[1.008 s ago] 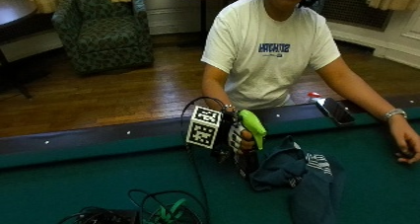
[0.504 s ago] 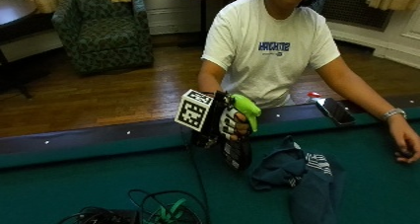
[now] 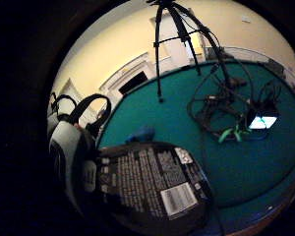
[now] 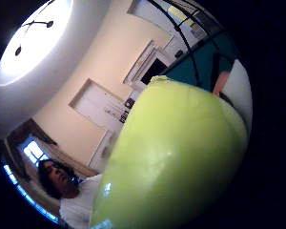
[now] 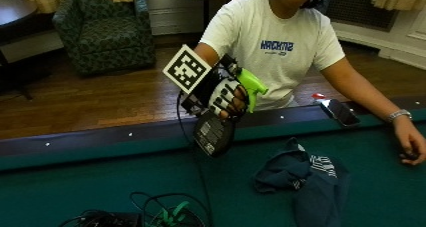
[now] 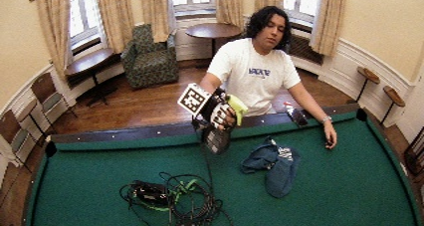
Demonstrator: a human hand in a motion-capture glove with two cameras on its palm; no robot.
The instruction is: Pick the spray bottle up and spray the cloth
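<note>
Spray bottle (image 5: 223,122) held in grip (image 5: 225,94); aloft

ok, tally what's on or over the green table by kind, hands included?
Spray bottle: 1, held up off the felt by the gloved right hand
Dark blue cloth: 1
Phone: 1, on the rail
Cable bundle: 1
Hands: 2, counting the bare hand
Total: 6
</note>
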